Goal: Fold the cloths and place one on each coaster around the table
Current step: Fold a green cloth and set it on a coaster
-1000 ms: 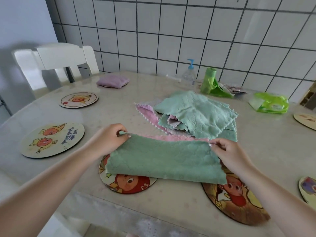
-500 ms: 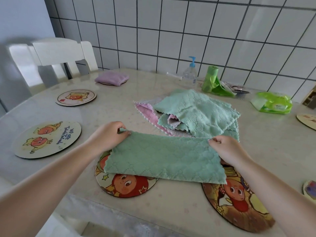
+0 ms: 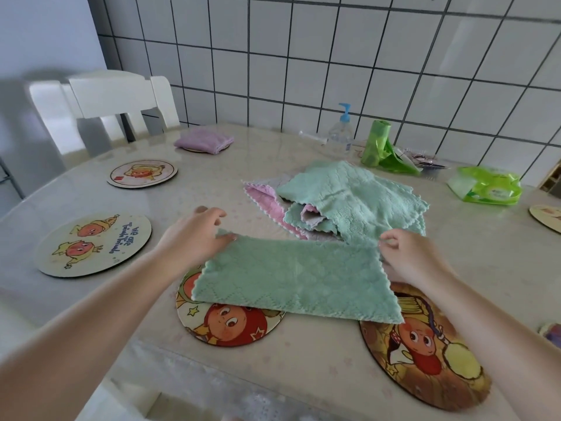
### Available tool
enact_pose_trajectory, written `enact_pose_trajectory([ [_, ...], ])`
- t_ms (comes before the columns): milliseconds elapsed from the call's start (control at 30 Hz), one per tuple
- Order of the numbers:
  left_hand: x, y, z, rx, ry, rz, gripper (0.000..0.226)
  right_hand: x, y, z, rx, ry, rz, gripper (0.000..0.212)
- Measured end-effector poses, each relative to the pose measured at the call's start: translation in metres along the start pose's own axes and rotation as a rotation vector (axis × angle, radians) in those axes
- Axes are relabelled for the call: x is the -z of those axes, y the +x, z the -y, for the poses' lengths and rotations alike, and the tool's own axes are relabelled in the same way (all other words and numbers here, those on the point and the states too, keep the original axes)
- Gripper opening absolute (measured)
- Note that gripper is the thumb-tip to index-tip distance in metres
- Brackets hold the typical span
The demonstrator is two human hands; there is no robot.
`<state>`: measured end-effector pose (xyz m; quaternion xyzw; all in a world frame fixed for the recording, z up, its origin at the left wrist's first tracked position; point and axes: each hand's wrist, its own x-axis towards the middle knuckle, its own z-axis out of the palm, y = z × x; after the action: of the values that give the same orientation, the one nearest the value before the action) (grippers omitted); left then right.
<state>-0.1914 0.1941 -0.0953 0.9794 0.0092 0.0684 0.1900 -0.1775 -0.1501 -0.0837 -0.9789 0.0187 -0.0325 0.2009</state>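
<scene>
Fingers (image 3: 387, 238) of the right hand (image 3: 406, 256) pinch the green cloth's (image 3: 291, 281) far corner; left hand (image 3: 194, 238) loose; cloth lies crosswise between them.

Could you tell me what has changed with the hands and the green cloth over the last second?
The left hand has let go of the folded green cloth; its fingers now spread above the far left corner. The right hand still pinches the far right corner. The cloth still lies folded in half, and the cloth pile is unchanged.
</scene>
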Motion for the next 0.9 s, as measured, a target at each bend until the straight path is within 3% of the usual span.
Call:
enact_pose_trajectory([
  [100, 0.001, -0.037, -0.032, -0.181, -0.071, -0.147, 0.044, 0.006, -0.029, 0.026, 0.287, -0.122, -0.139, 0.044],
  [167, -0.014, -0.055, -0.06, -0.313, -0.11, -0.075, 0.04, -0.005, -0.055, 0.06, 0.446, -0.088, -0.021, 0.048],
  [233, -0.036, -0.061, -0.077, -0.368, -0.015, 0.035, 0.053, -0.03, -0.07, 0.084, 0.517, -0.157, 0.126, 0.052],
  [333, -0.053, -0.058, -0.074, -0.361, 0.126, 0.07, 0.084, -0.055, -0.071, 0.087, 0.472, -0.242, 0.207, 0.055],
  [500, -0.039, -0.061, -0.052, -0.295, 0.226, 0.141, 0.102, -0.047, -0.066, 0.045, 0.377, -0.356, 0.22, 0.059],
  [767, -0.021, -0.07, -0.006, -0.163, 0.243, 0.158, 0.109, -0.028, -0.07, 0.001, 0.224, -0.303, 0.229, 0.062],
  [900, -0.011, -0.079, -0.013, -0.283, 0.142, 0.088, 0.104, -0.02, -0.059, 0.014, 0.362, -0.18, 0.163, 0.053],
])
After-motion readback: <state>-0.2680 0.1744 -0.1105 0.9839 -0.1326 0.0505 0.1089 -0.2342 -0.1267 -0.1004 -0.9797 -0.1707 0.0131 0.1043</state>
